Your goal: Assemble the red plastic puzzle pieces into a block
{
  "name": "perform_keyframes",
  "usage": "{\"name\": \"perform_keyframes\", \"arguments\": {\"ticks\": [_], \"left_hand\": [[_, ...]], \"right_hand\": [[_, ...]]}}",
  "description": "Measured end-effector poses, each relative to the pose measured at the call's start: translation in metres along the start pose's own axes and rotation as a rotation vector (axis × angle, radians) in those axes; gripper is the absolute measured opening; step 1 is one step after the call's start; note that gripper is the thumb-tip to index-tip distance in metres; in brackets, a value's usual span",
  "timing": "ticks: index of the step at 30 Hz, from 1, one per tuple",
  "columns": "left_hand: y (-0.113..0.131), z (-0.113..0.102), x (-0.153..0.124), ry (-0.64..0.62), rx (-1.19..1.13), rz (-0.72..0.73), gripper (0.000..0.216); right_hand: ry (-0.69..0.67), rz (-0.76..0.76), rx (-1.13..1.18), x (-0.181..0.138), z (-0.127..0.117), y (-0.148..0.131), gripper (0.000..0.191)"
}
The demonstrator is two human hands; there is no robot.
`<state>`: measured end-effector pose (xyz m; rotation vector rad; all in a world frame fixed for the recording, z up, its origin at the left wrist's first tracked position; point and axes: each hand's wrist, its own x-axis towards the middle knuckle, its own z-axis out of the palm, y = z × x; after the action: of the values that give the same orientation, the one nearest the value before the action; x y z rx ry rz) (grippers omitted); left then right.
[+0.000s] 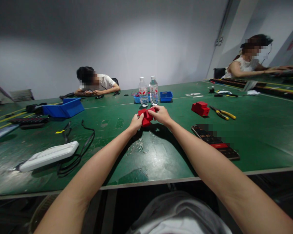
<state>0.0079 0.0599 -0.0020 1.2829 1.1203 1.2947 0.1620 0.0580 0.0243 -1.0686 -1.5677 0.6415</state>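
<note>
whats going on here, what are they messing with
A person seated at a green table holds a red block in both hands, left hand and right hand, just above the tabletop. Another red block sits to the right, near yellow-handled pliers. Two water bottles stand just beyond the hands. Two other people sit working farther along the table.

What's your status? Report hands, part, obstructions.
Left hand and right hand both gripping the red part above the green table. Two water bottles just beyond. Nothing blocking.
</note>
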Motion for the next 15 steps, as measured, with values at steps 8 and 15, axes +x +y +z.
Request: {"name": "perform_keyframes", "arguments": {"ticks": [8,15], "left_hand": [[-0.008,0.000,0.004,0.082,0.018,0.023,0.030],[0.000,0.004,-0.002,0.085,-0.100,0.065,0.026]], "right_hand": [[-0.035,-0.119,-0.224,-0.006,-0.001,-0.006,0.018],[0.151,-0.126,-0.268,-0.011,0.009,-0.021,0.019]]}}
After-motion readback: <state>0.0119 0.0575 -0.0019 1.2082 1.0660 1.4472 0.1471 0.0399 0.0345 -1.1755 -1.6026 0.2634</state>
